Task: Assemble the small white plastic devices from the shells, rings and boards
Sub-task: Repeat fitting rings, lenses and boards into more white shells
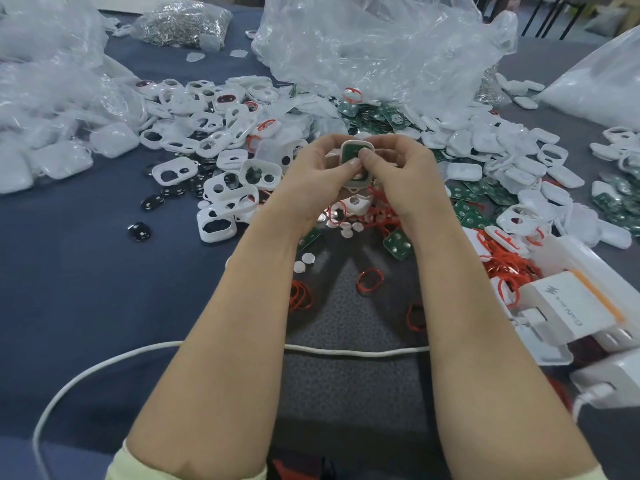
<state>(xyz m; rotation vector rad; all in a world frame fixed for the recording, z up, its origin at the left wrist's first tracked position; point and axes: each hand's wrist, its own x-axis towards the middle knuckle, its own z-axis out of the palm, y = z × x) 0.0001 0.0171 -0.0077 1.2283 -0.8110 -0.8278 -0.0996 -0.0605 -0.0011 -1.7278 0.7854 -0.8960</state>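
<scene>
Head: curled fingers (366,154) around white shell (358,184)

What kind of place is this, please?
Probably a small hand-assembly workshop: loose heaps of white shells and green boards cover the table, with big plastic bags of parts behind.

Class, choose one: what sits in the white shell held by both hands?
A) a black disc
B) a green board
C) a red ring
B: a green board shows in the white shell, gripped by the left hand and the right hand, under both thumbs.
</scene>
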